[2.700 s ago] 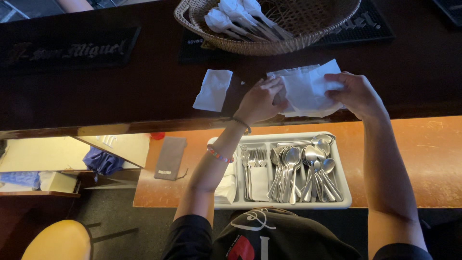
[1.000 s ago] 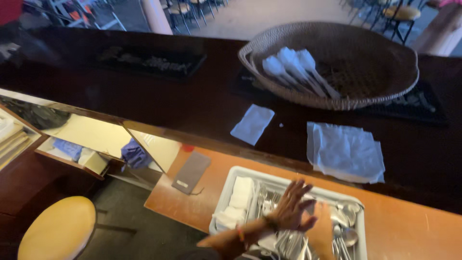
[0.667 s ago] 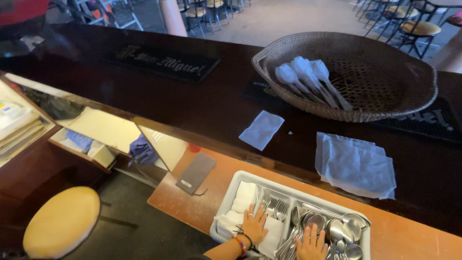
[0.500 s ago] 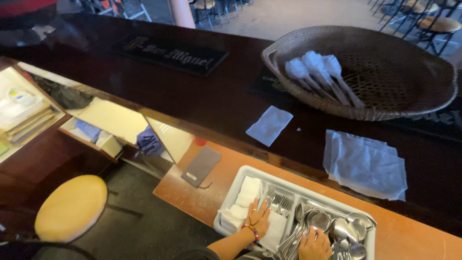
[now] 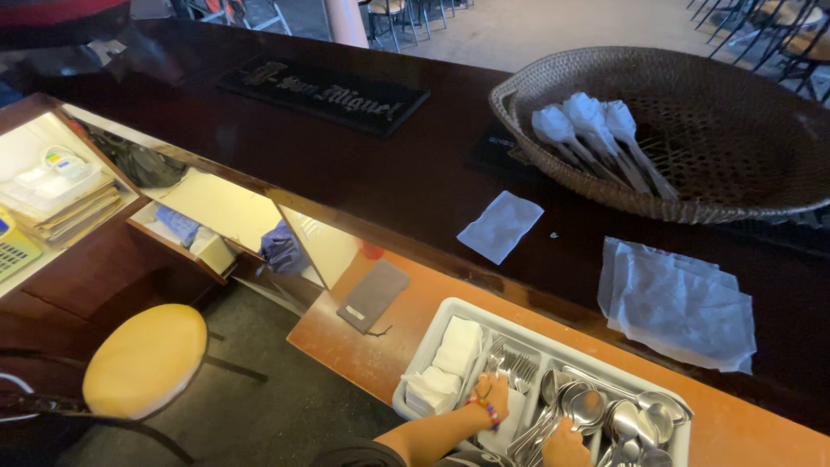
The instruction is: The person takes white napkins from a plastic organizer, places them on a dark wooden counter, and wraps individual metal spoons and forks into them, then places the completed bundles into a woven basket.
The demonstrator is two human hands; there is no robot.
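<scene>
Down at the bottom edge, both hands are in the pale grey plastic cutlery tray (image 5: 450, 333) that sits on the orange lower counter (image 5: 346, 333). The left hand (image 5: 493, 395), with a beaded band at the wrist, rests by the compartment of steel forks (image 5: 512, 363), fingers lightly bent; whether they pinch a fork I cannot tell. The right hand (image 5: 566, 445) is mostly cut off by the frame, next to the heap of steel spoons (image 5: 618, 419), and its grip cannot be made out either. Folded white napkins (image 5: 450, 363) fill the tray's left compartment.

Up on the dark wooden bar top (image 5: 259, 147), a stack of opened white paper napkins (image 5: 679, 303) lies well apart from the tray, with a single small white napkin (image 5: 501, 227) to its left. Beyond them, the large woven wicker basket (image 5: 683, 130) holds three napkin-wrapped cutlery bundles (image 5: 592, 138).

To do this picking well, I judge each hand should take one piece only, by the handle end rather than the tines or bowl, and lift it straight up so the neighbouring pieces do not tangle or clatter
</scene>
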